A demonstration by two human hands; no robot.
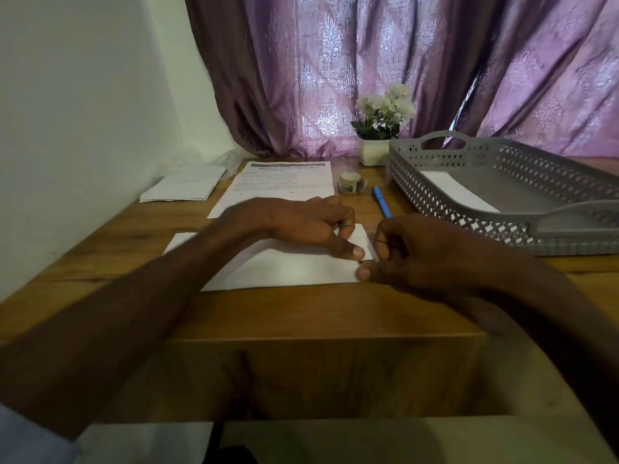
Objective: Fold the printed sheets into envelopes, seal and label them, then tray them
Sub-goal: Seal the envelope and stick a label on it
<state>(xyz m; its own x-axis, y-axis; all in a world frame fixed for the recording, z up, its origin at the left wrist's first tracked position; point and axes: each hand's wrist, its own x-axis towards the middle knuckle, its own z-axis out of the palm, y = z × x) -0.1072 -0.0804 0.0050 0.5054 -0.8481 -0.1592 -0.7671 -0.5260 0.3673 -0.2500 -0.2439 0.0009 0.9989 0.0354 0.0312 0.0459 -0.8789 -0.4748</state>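
Note:
A white envelope (288, 267) lies flat on the wooden table (301, 313) in front of me. My left hand (301, 226) rests on its right half, thumb pressing down near the right end and fingers bent. My right hand (422, 256) is at the envelope's right edge with its fingers curled, and its thumb tip lies on the near right corner. It pinches a small dark sticker (364, 262) against the paper. Behind lies a printed sheet (284, 182). A grey perforated tray (469, 209) at the right holds one white envelope (455, 192).
A small roll of stickers (350, 182) and a blue pen (381, 202) lie between the sheet and the tray. Spare white envelopes (184, 187) sit at the back left by the wall. A potted white flower (378, 135) stands before the purple curtain.

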